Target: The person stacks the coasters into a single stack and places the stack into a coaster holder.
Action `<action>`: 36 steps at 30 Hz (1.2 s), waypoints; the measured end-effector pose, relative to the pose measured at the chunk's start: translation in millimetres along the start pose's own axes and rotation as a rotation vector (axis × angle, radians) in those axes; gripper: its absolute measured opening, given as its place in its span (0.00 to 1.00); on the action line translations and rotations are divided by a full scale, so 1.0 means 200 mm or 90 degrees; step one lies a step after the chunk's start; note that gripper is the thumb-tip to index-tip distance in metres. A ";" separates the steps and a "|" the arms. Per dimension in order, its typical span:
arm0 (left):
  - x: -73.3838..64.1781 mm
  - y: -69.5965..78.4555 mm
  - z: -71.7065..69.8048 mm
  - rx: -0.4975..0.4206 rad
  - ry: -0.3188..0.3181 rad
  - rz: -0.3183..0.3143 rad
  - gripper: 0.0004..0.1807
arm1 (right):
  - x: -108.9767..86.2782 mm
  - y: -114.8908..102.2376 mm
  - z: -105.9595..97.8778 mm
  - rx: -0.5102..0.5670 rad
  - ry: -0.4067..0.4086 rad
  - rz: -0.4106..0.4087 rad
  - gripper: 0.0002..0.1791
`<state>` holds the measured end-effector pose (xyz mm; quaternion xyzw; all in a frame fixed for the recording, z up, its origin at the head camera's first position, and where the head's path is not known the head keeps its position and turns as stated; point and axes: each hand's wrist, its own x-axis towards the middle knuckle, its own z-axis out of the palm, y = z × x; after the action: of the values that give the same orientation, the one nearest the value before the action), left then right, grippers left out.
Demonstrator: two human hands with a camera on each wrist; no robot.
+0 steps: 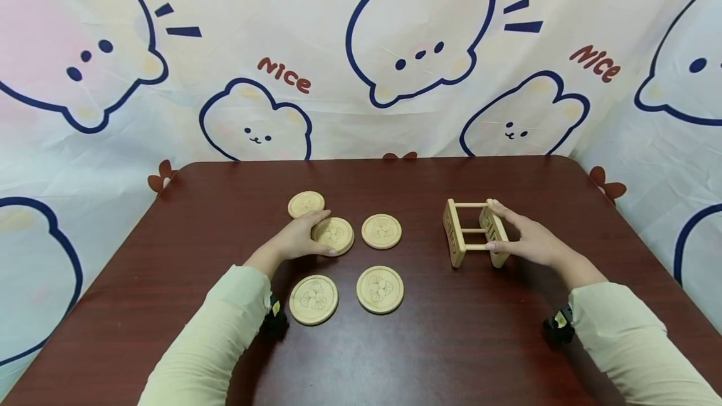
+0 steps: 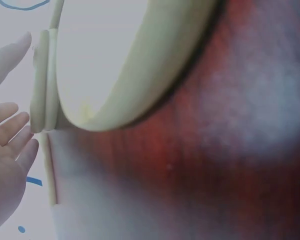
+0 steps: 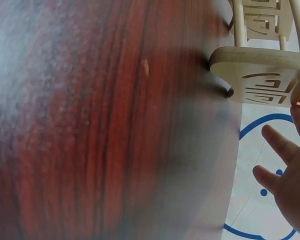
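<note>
My left hand (image 1: pixel 296 238), fingers spread and relaxed, is at a round wooden coaster (image 1: pixel 334 236) with a carved leaf pattern. In the left wrist view its fingertips lie right at the upper edge of a two-layered coaster stack (image 2: pixel 44 85). With thumb and index finger, my right hand (image 1: pixel 527 240) grips the near side panel of a small wooden rack (image 1: pixel 455 234). Its other fingers (image 3: pixel 280 145) extend free in the right wrist view. Cut-out lines mark the rack's panel (image 3: pixel 267 87), and thin rods join both panels.
More carved coasters lie around the left hand: one behind (image 1: pixel 305 203), one to the right (image 1: pixel 381 231) and two in front (image 1: pixel 313 299), (image 1: pixel 380 289). All rest on a dark red-brown table (image 1: pixel 451 343). A printed cloth (image 1: pixel 338 124) hangs behind it.
</note>
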<state>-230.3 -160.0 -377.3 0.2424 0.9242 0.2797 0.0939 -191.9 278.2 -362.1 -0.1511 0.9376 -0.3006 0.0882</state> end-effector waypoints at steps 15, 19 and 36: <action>0.04 0.09 0.00 -0.043 0.004 0.012 0.46 | 0.01 0.03 0.00 -0.014 -0.001 -0.007 0.48; 0.05 0.13 -0.01 -0.041 0.001 0.021 0.46 | 0.00 0.02 0.00 -0.011 -0.002 -0.006 0.48; 0.18 0.26 0.04 -0.024 -0.061 0.065 0.47 | -0.01 -0.02 -0.01 -0.030 -0.005 0.009 0.48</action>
<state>-238.6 -100.0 -355.7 0.3004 0.8998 0.2894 0.1281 -190.5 277.0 -358.7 -0.1476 0.9451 -0.2772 0.0907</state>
